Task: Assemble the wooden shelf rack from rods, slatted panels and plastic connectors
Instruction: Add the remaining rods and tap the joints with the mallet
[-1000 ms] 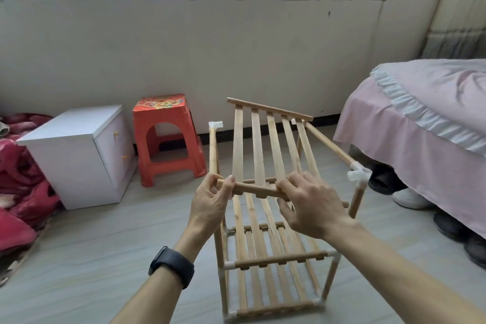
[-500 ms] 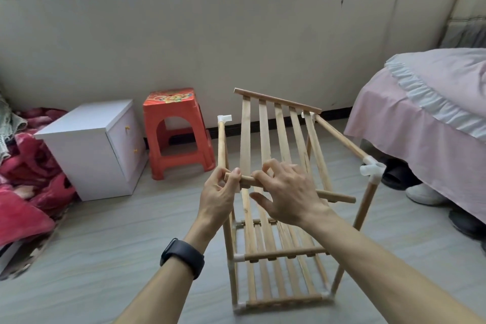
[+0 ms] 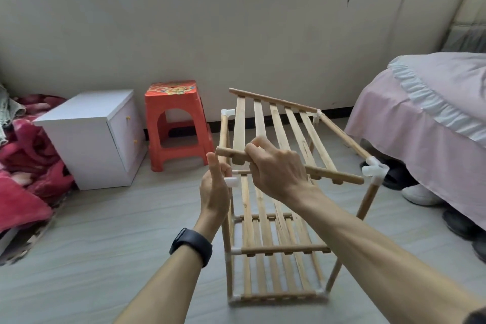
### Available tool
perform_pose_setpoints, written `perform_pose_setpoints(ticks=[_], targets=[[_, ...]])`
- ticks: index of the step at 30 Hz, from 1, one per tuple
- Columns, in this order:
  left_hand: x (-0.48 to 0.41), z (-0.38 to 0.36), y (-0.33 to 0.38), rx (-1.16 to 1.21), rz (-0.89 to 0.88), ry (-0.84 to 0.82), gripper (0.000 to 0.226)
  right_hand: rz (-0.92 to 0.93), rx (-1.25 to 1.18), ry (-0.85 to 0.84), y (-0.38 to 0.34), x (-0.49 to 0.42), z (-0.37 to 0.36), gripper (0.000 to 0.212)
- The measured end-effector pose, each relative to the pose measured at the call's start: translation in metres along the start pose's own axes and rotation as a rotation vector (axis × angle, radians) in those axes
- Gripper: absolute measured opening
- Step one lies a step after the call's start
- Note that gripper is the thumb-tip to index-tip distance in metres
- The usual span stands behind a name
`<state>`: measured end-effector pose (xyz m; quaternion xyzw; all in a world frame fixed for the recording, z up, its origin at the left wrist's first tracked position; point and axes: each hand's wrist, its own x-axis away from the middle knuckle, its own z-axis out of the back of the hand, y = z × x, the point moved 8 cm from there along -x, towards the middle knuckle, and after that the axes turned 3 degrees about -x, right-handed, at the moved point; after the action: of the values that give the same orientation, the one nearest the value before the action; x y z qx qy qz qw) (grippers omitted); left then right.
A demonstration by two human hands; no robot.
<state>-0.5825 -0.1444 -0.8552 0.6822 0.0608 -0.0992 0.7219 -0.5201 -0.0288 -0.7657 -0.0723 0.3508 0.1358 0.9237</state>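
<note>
Hands split: the right hand [image 3: 276,168] grips the slatted panel [image 3: 277,123] by its near rod over the rack [image 3: 284,248], while the left hand [image 3: 214,189], at its nine o'clock, has let go and opened.

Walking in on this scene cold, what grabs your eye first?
The half-built wooden shelf rack stands on the floor at centre. A slatted wooden panel is tilted above its top, its near rod gripped by the right hand, while the left hand is open beside the near left post. Behind to the left, an orange-red plastic stool pops against the pale wall.
</note>
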Motion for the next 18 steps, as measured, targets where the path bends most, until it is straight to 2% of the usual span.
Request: perform_pose_setpoints(ticks=[4,8,12,15,18], targets=[[-0.003,-0.006,-0.001,0.049,-0.009,-0.001,0.057,0.051,-0.030,0.161,-0.017,-0.026,0.029,0.023],[-0.010,0.004,-0.007,0.060,0.007,-0.024,0.048,0.208,0.077,0.095,-0.016,-0.033,0.034,0.025],[-0.017,0.025,-0.015,0.104,0.051,-0.046,0.043,0.192,0.120,0.046,0.016,0.005,0.027,0.039],[-0.016,0.025,-0.012,0.104,0.038,-0.102,0.033,0.227,0.217,0.018,0.024,0.031,0.010,0.025],[-0.011,0.008,-0.006,0.109,0.035,-0.180,0.024,0.211,0.232,0.078,0.021,0.033,0.005,0.031]])
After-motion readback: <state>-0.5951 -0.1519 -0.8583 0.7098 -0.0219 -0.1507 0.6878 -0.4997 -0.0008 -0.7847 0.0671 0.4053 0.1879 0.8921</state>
